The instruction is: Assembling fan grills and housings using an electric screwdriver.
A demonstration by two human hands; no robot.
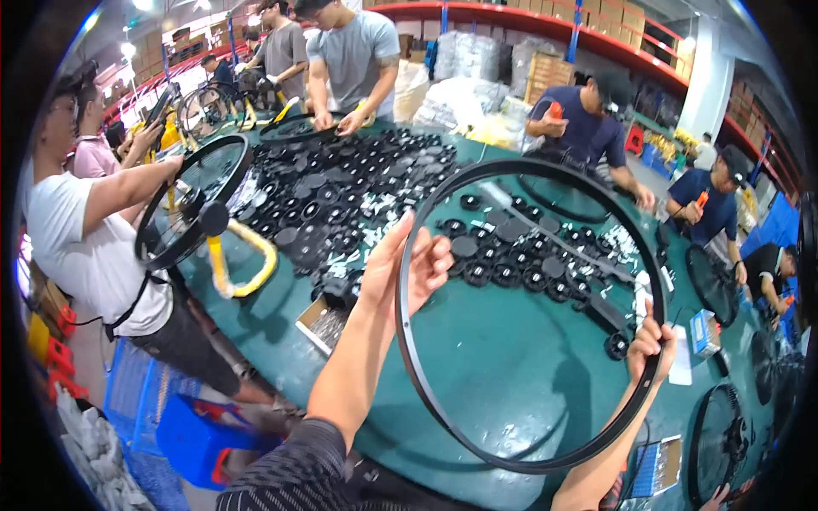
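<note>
A bare black wheel rim [528,466] with no spokes is raised in front of me, tilted above the green table. My left hand [411,266] grips its left side, fingers curled at the inner edge. Lower on the opposite side, my right hand [651,347] has its fingers wrapped round the rim. Through the ring I see several round black hub parts [511,266] and a long grey strip [562,241] on the table.
Many black parts [332,183] cover the table [341,409]. A small box of thin metal pieces [324,326] sits left. Co-workers surround the table; one at left holds a spoked wheel [232,183] near a yellow loop-shaped frame [247,289]. A blue bin [200,439] stands lower left.
</note>
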